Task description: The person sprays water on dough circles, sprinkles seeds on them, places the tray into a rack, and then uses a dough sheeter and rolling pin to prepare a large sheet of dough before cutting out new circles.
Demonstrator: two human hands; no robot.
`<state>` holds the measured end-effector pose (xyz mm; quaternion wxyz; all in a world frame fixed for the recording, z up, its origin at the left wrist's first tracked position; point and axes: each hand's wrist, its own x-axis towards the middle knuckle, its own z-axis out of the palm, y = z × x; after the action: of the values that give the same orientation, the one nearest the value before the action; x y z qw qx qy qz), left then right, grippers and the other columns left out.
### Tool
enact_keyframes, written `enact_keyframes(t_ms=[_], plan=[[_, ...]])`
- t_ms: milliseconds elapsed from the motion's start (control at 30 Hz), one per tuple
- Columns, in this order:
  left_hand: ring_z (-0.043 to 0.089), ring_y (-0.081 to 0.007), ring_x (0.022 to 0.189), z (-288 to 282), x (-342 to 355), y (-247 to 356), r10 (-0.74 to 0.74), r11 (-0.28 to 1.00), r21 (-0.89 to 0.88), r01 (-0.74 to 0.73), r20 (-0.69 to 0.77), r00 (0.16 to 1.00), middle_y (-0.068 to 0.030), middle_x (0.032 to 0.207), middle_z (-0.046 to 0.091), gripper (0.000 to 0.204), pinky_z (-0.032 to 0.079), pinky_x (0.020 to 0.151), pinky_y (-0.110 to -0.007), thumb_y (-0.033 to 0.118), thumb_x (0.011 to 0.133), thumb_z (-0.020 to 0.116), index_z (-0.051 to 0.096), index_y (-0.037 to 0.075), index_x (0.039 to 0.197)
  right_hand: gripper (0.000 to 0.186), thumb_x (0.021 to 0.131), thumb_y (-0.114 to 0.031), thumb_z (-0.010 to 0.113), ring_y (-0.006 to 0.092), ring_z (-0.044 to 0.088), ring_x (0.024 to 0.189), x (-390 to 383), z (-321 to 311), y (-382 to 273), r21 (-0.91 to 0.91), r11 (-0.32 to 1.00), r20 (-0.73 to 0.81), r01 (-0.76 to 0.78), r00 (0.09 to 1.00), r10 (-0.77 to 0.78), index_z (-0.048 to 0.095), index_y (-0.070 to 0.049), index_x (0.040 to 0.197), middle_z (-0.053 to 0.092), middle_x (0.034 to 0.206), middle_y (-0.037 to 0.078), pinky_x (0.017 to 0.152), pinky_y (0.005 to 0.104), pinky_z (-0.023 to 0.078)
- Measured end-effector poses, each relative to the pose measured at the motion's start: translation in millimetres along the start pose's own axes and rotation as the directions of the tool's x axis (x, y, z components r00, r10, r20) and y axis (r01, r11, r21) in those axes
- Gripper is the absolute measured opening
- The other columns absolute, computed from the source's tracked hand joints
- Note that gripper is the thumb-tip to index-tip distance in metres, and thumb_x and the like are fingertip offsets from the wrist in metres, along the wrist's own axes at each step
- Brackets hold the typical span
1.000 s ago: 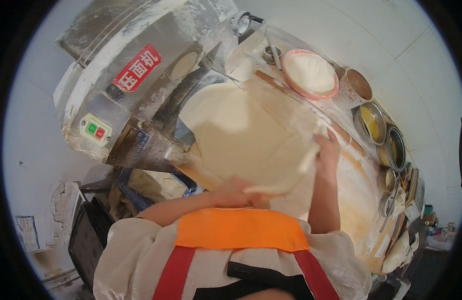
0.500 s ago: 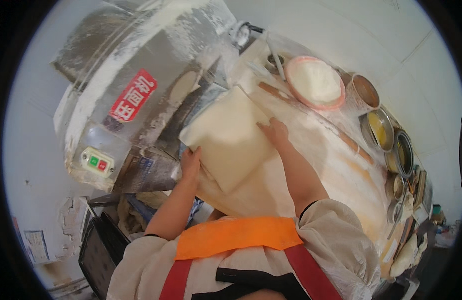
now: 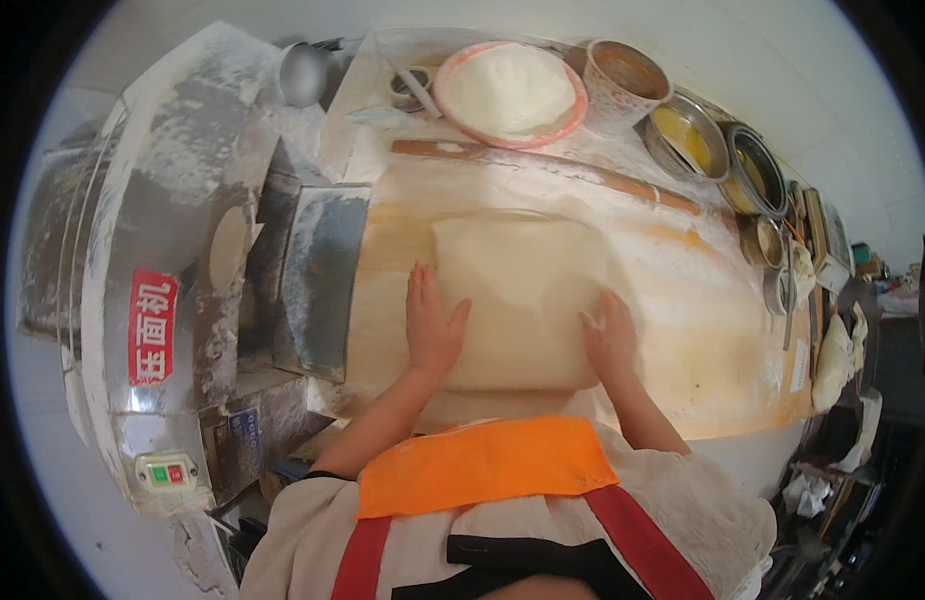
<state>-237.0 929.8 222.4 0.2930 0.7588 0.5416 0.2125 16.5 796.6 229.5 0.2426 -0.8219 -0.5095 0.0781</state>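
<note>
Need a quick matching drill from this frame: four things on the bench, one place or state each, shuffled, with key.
1. dough sheet
2. rolling pin
3. pink bowl
4. left hand

A. holds white flour, at the board's far edge
B. lies lengthwise beyond the dough
C. folded flat on the floured board
D. pressed flat on the dough's left edge

Pairs: 1-C, 2-B, 3-A, 4-D

I have one view only, from the head camera, looking steeply down over my own chest onto the floured wooden worktop (image 3: 682,330), close enough that my forearms rise from the lower edge. The fisheye bends the grey metal dough-rolling machine (image 3: 172,250) along the left rim and the row of round metal bowls (image 3: 722,160) toward the upper right.
</note>
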Motion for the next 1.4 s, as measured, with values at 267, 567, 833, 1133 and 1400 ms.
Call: enact_keyframes(t_ms=[267,567,833,1133,1400], plan=[[0.023,-0.0372,0.141,6.2,-18.1,-17.9,0.309,0.897,0.268,-0.353,0.193,0.931,-0.0186,0.151,0.029,0.076,0.020,0.107,-0.063,0.042,0.084,0.062,0.035,-0.002,0.140,0.056,0.086,-0.043,0.058,0.0346,0.045,0.125,166.4,65.5,-80.1,-0.085,0.829,0.548,0.553,0.721,-0.425,0.055,-0.002,0.125,0.050,0.133,0.020,0.104,0.0491,0.036],[0.021,-0.0374,0.141,-3.7,-6.6,-13.2,0.318,0.887,0.255,-0.386,0.271,0.908,-0.0161,0.153,0.026,0.082,0.020,0.106,-0.065,0.048,0.083,0.061,0.031,0.000,0.143,0.024,0.081,-0.018,0.056,0.0312,0.067,0.084,357.0,89.4,-103.8,0.071,0.922,0.251,0.381,0.887,-0.387,0.072,-0.007,0.095,0.069,0.089,0.017,0.079,0.0383,0.052],[0.016,-0.0371,0.143,1.9,-9.7,-23.7,0.300,0.884,0.284,-0.370,0.263,0.917,-0.0156,0.155,0.020,0.085,0.019,0.108,-0.063,0.047,0.084,0.061,0.025,0.001,0.146,0.022,0.079,-0.011,0.056,0.0211,0.062,0.074,204.8,47.8,-22.1,0.388,0.922,0.536,-0.013,0.817,-0.214,0.070,-0.002,0.093,0.068,0.081,0.013,0.070,0.0347,0.049],[0.045,-0.0355,0.125,8.8,-2.1,-43.4,-0.111,0.992,-0.069,0.108,-0.049,0.993,-0.0244,0.136,0.045,0.066,0.037,0.102,-0.041,0.036,0.088,0.061,0.040,-0.005,0.135,0.037,0.082,-0.008,0.052,0.0360,0.045,0.124,25.3,122.5,-120.3,0.492,0.768,0.441,0.411,0.642,-0.627,0.056,-0.004,0.119,0.051,0.129,0.021,0.108,0.0452,0.031],[0.063,-0.0269,0.087,-30.0,15.3,-20.5,-0.503,0.621,-0.366,0.693,0.491,0.711,-0.0158,0.097,0.066,0.061,0.049,0.077,-0.037,0.044,0.077,0.074,0.061,-0.007,0.108,0.039,0.079,-0.040,0.067,0.0368,0.061,0.091,57.0,16.2,69.9,-0.131,0.980,0.043,-0.147,0.987,0.154,0.064,-0.005,0.097,0.065,0.091,0.017,0.081,0.0478,0.048]])
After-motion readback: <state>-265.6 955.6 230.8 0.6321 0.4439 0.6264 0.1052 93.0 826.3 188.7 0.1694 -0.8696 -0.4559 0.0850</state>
